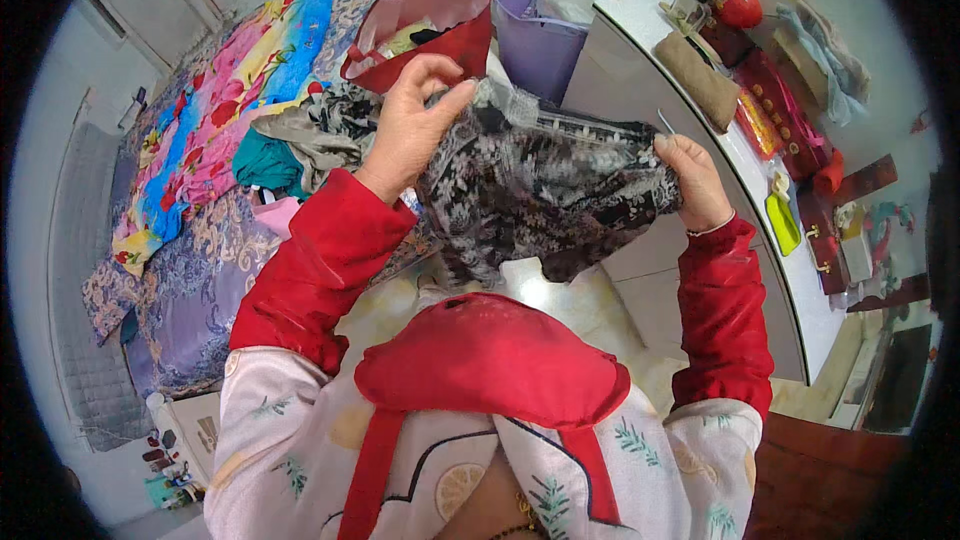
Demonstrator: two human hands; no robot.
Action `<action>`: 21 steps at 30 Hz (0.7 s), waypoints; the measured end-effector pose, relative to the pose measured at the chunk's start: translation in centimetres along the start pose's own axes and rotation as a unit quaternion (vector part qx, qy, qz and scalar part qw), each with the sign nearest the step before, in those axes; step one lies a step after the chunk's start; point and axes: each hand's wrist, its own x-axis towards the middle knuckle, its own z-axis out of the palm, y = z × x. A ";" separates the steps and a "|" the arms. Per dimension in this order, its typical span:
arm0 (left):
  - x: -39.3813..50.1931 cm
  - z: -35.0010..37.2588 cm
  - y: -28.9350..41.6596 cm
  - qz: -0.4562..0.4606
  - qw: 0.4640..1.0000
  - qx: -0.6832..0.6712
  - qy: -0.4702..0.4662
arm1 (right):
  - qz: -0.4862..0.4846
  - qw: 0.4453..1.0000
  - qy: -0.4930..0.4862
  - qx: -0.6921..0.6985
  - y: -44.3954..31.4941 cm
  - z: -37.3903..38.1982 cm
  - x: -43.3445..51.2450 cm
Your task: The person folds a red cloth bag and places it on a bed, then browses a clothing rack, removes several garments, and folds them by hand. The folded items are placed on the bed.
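Note:
A black, grey and white patterned garment (540, 195) hangs spread out in front of my chest. My left hand (412, 120) pinches its upper edge between thumb and fingertips. At the opposite corner, my right hand (694, 176) grips the same edge. A pale strip with dark marks (581, 126) runs along the top between both hands. A thin, light-coloured piece (664, 121) sticks up beside my right thumb; what it is cannot be told. The lower part of the cloth droops in loose folds.
Left stands a bed with a purple patterned cover (217, 300), bearing a bright floral quilt (232, 101) and crumpled clothes (277, 157). Beyond the garment are a dark red bag (442, 37) and a purple bin (540, 37). A white-topped cabinet (772, 232) holding various items borders the right.

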 end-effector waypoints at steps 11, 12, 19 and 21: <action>-2.3 6.1 1.3 0.220 0.857 0.389 -0.257 | -0.004 0.990 -0.139 0.028 -3.6 6.0 -1.5; -2.3 6.5 0.7 0.179 0.852 0.393 -0.296 | -0.005 0.988 -0.153 0.019 -3.9 6.2 -1.7; -1.1 4.7 1.2 0.197 0.883 0.304 -0.298 | -0.090 0.973 -0.134 -0.166 -3.7 2.2 -2.4; -0.8 4.0 2.8 0.244 0.869 0.354 -0.247 | -0.018 0.966 -0.219 -0.137 -4.4 1.7 -4.4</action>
